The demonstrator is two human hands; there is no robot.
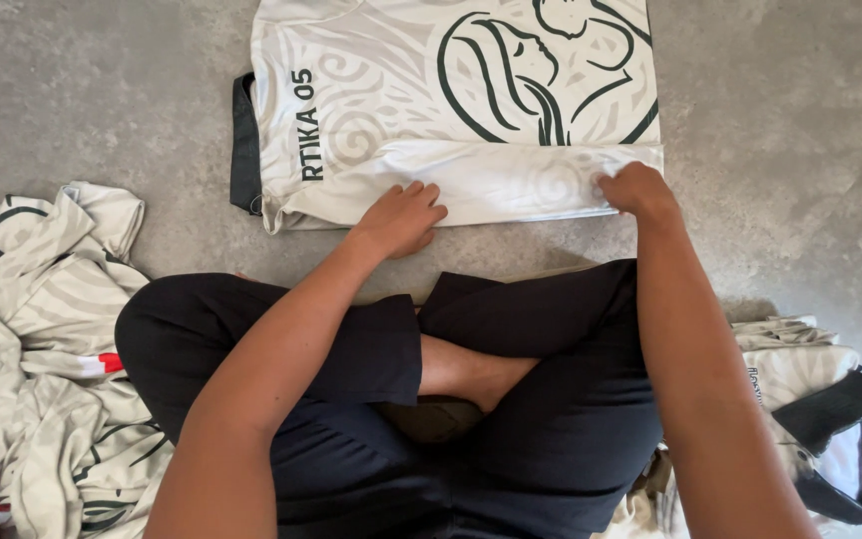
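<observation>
White patterned jersey (451,110) at twelve o'clock on grey floor (770,150), left hand (403,218) flat on folded hem, fingers together, right hand (636,190) pinching hem's corner, crumpled jerseys (42,349) at nine o'clock

Grey mottled floor (780,130): flat white patterned jersey (431,110) ahead, crumpled jersey heap (37,349) at left, black bag (850,439) at right.

At the lower right, beside the person's leg, a dark bag (850,439) with a black rim stands open on the grey floor, with pale folded cloth lying against it. It is the only package in view. No label, sign or screen can be seen.
</observation>
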